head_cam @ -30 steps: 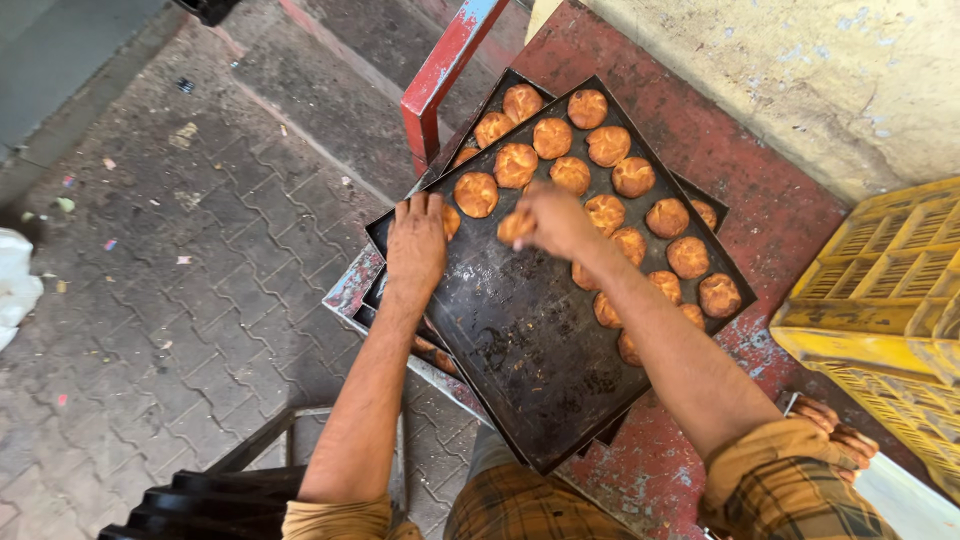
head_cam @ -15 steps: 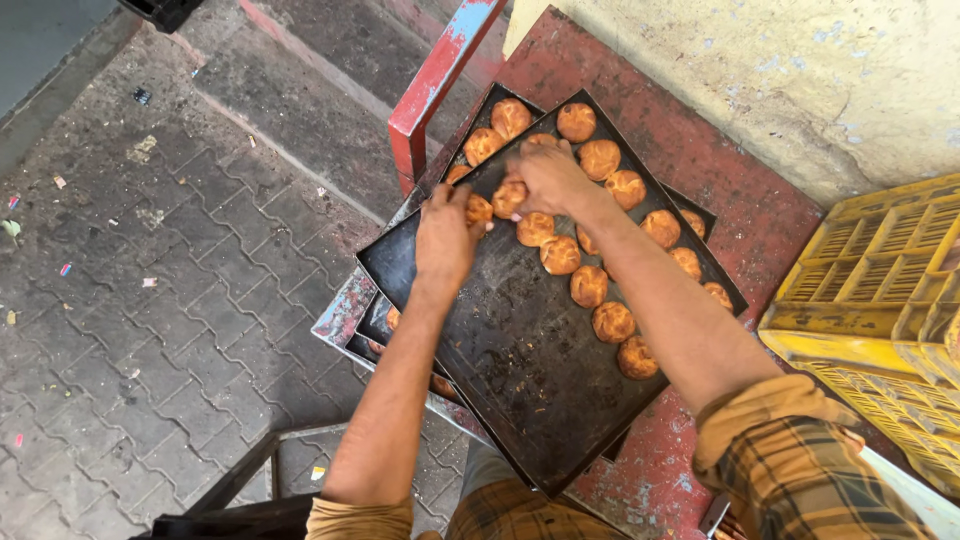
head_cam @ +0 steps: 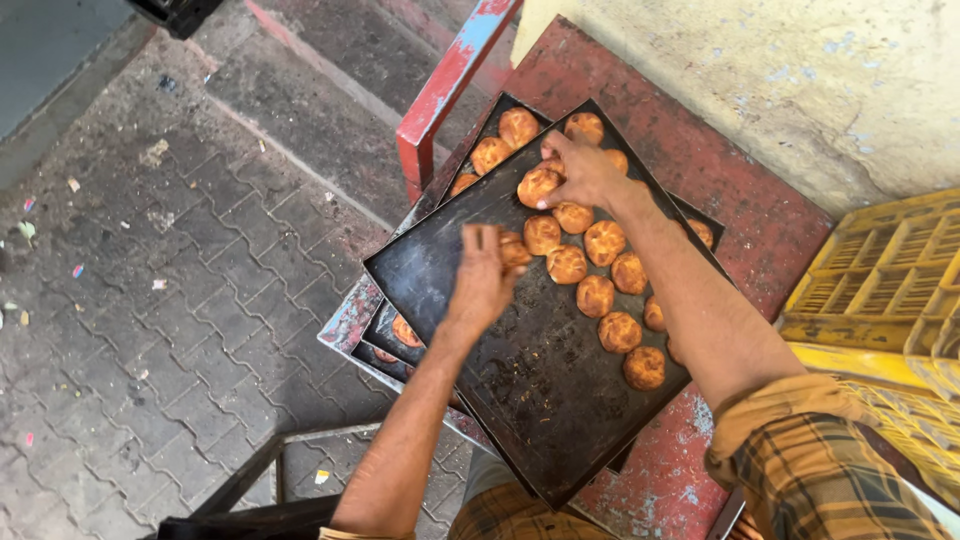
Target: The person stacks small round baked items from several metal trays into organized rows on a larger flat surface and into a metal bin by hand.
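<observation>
the golden buns (head_cam: 583, 262) lie in loose rows on the far half of a dark baking tray (head_cam: 520, 380), which sits tilted on top of a stack of other trays (head_cam: 385, 335). the right hand (head_cam: 580, 170) reaches to the far end of the top tray, its fingers closed around one bun (head_cam: 537, 186) at the edge of the rows. the left hand (head_cam: 483, 282) hovers nearer the middle of the tray, fingers curled over another bun (head_cam: 514, 250) just beside the rows; whether it actually grips that bun cannot be told. more buns show on a lower tray (head_cam: 500, 125) beyond the right hand. the stack rests on a worn red tabletop (head_cam: 740, 190) with chipped paint, and a red metal bar (head_cam: 450, 85) runs just past the left hand. to the right of the right arm, with its plaid sleeve (head_cam: 820, 460), stand yellow plastic crates (head_cam: 880, 280). left of the left arm, grey paving blocks (head_cam: 150, 330) cover the ground, and a pale rough wall (head_cam: 800, 70) rises behind the tabletop.
</observation>
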